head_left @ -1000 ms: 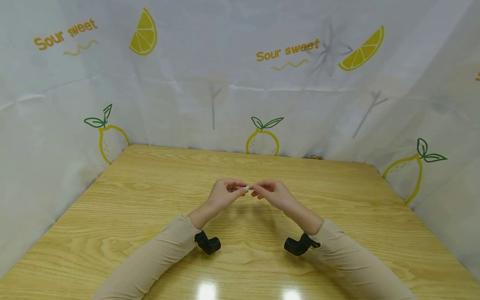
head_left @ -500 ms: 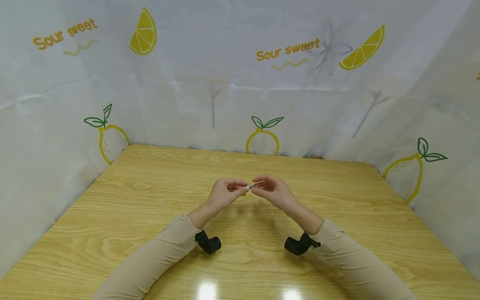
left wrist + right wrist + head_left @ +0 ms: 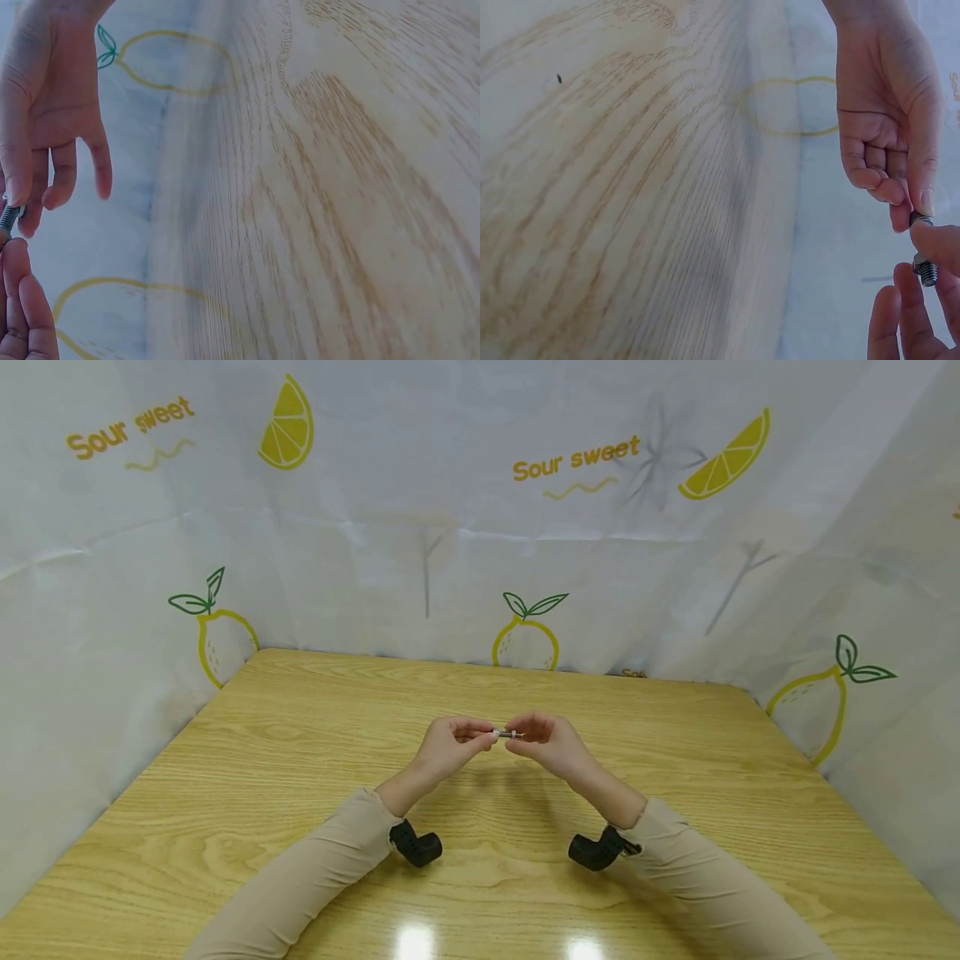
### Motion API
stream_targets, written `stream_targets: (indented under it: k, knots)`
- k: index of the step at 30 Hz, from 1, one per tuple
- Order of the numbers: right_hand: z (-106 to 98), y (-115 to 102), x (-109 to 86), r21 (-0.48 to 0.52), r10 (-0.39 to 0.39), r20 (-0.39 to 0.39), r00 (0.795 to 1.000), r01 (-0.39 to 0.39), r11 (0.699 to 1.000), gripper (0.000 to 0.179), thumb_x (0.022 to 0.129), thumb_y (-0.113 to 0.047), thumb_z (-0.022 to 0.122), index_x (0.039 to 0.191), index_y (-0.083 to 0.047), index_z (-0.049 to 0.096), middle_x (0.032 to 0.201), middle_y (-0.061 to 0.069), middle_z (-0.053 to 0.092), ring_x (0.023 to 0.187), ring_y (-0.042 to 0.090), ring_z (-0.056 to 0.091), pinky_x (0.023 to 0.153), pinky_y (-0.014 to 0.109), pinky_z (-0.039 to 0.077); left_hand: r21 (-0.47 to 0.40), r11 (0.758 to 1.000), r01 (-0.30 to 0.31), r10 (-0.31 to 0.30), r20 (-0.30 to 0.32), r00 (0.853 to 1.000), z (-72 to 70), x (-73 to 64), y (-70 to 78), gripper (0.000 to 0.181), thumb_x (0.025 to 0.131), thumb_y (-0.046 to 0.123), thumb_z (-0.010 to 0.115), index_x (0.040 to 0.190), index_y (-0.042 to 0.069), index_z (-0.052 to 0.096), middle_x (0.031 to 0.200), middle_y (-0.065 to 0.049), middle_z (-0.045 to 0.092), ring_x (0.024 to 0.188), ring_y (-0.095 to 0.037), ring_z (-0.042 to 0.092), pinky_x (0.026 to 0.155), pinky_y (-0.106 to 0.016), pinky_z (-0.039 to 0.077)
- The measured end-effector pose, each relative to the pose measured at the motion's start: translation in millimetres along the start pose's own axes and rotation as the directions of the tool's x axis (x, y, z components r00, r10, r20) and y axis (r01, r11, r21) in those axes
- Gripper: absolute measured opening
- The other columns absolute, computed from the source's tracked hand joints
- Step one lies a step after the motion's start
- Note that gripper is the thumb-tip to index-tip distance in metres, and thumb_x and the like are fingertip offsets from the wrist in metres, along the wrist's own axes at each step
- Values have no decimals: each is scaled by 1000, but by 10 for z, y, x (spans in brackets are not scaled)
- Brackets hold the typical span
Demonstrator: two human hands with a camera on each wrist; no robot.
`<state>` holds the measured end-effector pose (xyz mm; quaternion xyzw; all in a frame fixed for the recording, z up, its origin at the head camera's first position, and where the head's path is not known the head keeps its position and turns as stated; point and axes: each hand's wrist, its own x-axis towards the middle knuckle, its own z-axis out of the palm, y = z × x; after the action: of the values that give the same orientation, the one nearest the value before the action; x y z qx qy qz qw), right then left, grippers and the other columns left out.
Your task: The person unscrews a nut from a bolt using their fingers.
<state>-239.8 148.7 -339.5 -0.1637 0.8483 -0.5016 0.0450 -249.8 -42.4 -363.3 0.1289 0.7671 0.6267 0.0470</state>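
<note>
A small metal bolt (image 3: 503, 734) lies sideways between my two hands above the middle of the table. My left hand (image 3: 446, 750) pinches its head end between thumb and fingertips. A nut (image 3: 919, 262) sits on the thread, with the bolt's threaded tip (image 3: 929, 276) showing past it in the right wrist view. My right hand (image 3: 557, 753) curves round the nut, thumb below and fingers above, its other fingers (image 3: 97, 165) spread apart. In the right wrist view the right thumb (image 3: 941, 246) hides the middle of the bolt.
The wooden table (image 3: 480, 868) spreads under both arms. A white curtain (image 3: 360, 568) printed with lemons hangs along its back and sides. A black camera mount (image 3: 417, 847) is strapped on the left wrist, another camera mount (image 3: 596, 850) on the right.
The right fingers have lifted and parted from their close pinch, and the nut and more of the bolt now show between them. The left hand has stayed in place.
</note>
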Motion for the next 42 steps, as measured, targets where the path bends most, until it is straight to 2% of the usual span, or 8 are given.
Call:
stream_targets:
  k: [4, 9, 17, 22, 27, 32, 36, 42]
  knots:
    - [-3, -15, 2, -4, 27, 19, 999, -27, 1000, 39, 92, -26, 60, 124, -4, 57, 117, 18, 63, 106, 30, 60, 90, 42, 51, -2, 1000, 9, -9, 3, 1000, -2, -11, 23, 26, 88, 20, 65, 109, 4, 68, 101, -15, 70, 94, -29, 66, 86, -43, 52]
    - [-5, -23, 12, -30, 79, 32, 996, -78, 997, 38, 96, -32, 53, 118, -2, 61, 110, 16, 67, 103, 31, 61, 95, 51, 45, -1, 1000, 7, -7, 2, 1000, -1, -16, 28, 26, 89, 20, 65, 109, 4, 68, 101, -15, 69, 94, -30, 66, 85, -43, 52]
    - [-6, -24, -5, -2, 41, -1, 999, -41, 999, 30, 89, -19, 64, 114, -4, 61, 115, 16, 61, 102, 26, 61, 86, 39, 52, -1, 1000, 3, -3, 8, 1000, -2, -20, 18, 26, 89, 19, 65, 109, 4, 68, 103, -15, 69, 97, -33, 65, 86, -43, 52]
    - [-6, -27, 3, -3, 63, 24, 998, -63, 998, 36, 91, -26, 62, 121, -5, 58, 118, 16, 61, 106, 29, 59, 91, 45, 49, -3, 1000, 2, -2, 8, 1000, 1, -18, 21, 25, 89, 18, 64, 109, 3, 68, 102, -16, 69, 97, -34, 64, 86, -43, 52]
    - [-9, -22, 9, -27, 105, 34, 994, -104, 994, 37, 95, -32, 54, 119, -4, 61, 112, 16, 66, 106, 30, 60, 96, 50, 44, -7, 1000, -1, 1, 7, 1000, 0, -12, 9, 25, 89, 18, 65, 108, 3, 68, 102, -16, 69, 96, -33, 65, 85, -43, 53]
    - [-9, -19, 4, -12, 68, -1, 998, -68, 998, 28, 91, -21, 62, 114, -5, 62, 114, 14, 63, 103, 27, 61, 90, 43, 50, -6, 1000, -13, 13, 14, 1000, -6, -15, 0, 26, 89, 19, 64, 109, 3, 67, 104, -16, 69, 97, -33, 65, 86, -43, 53]
    - [-6, -26, 3, 9, 49, -5, 999, -49, 999, 31, 88, -17, 65, 116, -6, 60, 119, 14, 60, 103, 27, 59, 85, 38, 52, -14, 1000, -18, 18, 17, 1000, -5, -14, -3, 27, 89, 19, 65, 110, 2, 67, 103, -17, 68, 98, -36, 64, 86, -44, 52]
    - [-12, -26, 14, -27, 93, 48, 995, -91, 995, 37, 94, -31, 56, 120, -4, 60, 115, 14, 65, 106, 30, 59, 94, 48, 46, -13, 1000, -14, 14, 7, 1000, -1, -3, -13, 26, 88, 18, 65, 108, 2, 68, 102, -17, 69, 96, -34, 65, 85, -44, 53]
